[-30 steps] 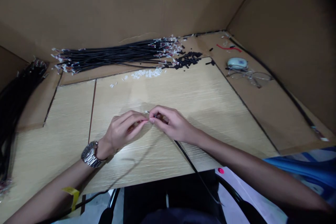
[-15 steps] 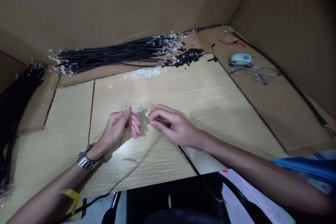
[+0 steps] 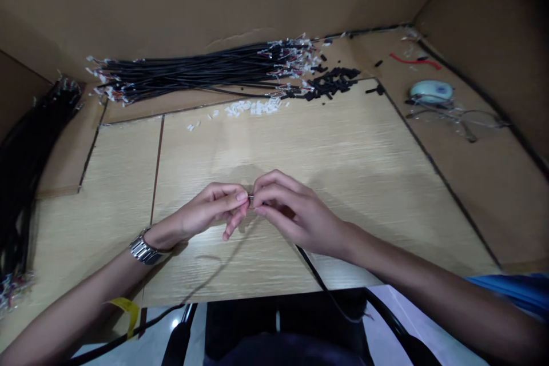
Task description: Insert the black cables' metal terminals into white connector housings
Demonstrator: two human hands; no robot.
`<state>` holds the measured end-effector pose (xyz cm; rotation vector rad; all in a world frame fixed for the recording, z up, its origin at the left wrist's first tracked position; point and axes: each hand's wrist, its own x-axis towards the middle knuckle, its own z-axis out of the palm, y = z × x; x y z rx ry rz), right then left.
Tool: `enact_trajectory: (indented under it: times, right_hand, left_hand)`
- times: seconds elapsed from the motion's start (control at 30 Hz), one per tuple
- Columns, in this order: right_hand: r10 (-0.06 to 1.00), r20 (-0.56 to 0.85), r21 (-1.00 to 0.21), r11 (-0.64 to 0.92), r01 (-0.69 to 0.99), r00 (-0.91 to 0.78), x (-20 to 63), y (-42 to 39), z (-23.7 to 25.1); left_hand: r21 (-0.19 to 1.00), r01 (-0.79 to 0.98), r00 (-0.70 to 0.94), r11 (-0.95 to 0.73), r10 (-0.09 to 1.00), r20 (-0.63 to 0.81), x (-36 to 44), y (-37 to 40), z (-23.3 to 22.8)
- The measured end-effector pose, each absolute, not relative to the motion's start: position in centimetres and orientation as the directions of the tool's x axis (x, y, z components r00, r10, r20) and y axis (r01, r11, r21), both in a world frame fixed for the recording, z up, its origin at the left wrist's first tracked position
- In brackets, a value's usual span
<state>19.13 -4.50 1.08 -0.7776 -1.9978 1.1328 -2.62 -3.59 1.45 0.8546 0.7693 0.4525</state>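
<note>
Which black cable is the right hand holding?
The single cable hanging from the right hand over the table edge; the back bundle and the left bundle lie well away from it.

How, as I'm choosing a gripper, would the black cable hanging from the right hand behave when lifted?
The black cable would probably flex but not go limp: below the right hand it runs in a gentle curve. Being thin, it is likely light. The fine wires at its lower end could bend or snag.
</note>
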Motion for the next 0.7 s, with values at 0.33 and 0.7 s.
enact_trajectory:
  times: [0.33, 0.7]
  right_hand:
    - [0.823, 0.211, -0.928, 0.338, 0.155, -0.528, 18.9, -4.9, 1.4]
    - [0.816, 0.257, -0.894, 0.404, 0.193, -0.518, 19.1, -4.6, 1.0]
  left_hand:
    - [1.000, 0.003, 0.372, -0.014, 0.928, 0.012, -2.8, -4.6, 0.3]
    - [0.444, 0.429, 0.519, -0.787, 0.617, 0.591, -2.7, -4.5, 1.5]
